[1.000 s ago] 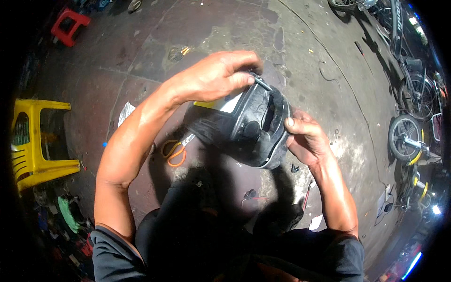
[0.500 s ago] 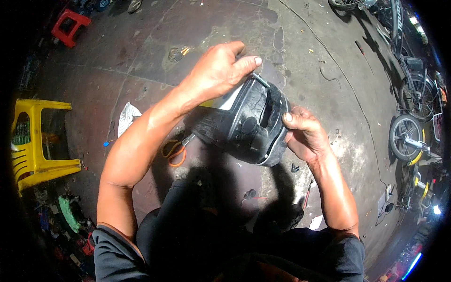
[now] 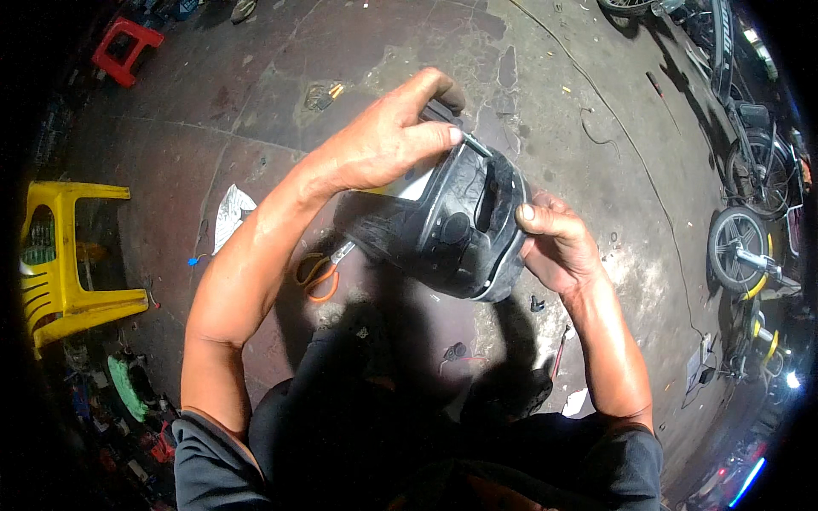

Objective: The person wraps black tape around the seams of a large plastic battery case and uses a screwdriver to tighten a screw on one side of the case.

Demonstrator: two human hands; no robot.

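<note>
Between my hands is a bulky black plastic case [image 3: 409,230], dusty and scuffed, with a white and yellow label, a round black cap and a slot in its end face. My left hand [image 3: 409,140] is curled over the far upper edge, its thumb pressed beside a short metal rod [image 3: 476,144] that lies along that edge. I cannot make out whether the rod is fixed to the case. On the right, my right hand [image 3: 558,243] grips the rim of the end face, thumb on top and fingers beneath. The case is tilted, held above my lap.
Orange-handled scissors [image 3: 321,277] lie on the floor left of the case, near a crumpled white cloth [image 3: 232,217]. A yellow stool [image 3: 81,302] is at the left, a red stool [image 3: 128,49] far left. A cable [image 3: 626,140] and bicycle-like wheels [image 3: 738,249] are at right.
My left hand has shifted slightly, its thumb now lower against the case edge and its fingers further over the far side. The case has turned a little; my right hand keeps its hold.
</note>
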